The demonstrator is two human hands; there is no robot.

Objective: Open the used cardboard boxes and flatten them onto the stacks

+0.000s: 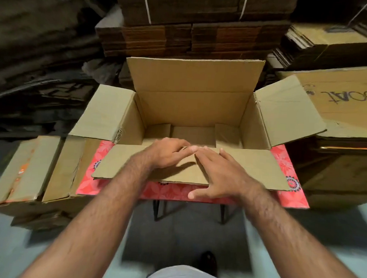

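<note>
An open brown cardboard box (pixel 192 110) stands upright on a small table with a red flowered top (pixel 168 191). All its top flaps are folded outward, and the near flap (pixel 250 168) lies toward me. My left hand (pixel 167 154) rests on that flap's fold at the box rim, fingers spread and slightly curled. My right hand (pixel 215 173) lies flat on the same flap, fingers apart, thumb over the flap's front edge. Neither hand grips anything. The box is empty inside.
Tall stacks of flattened cardboard (pixel 188 39) rise behind the box. A stack with a hand-lettered sheet (pixel 344 107) sits at the right. Flattened boxes (pixel 40 169) lie low at the left. The table's black legs (pixel 161 211) stand on a pale floor.
</note>
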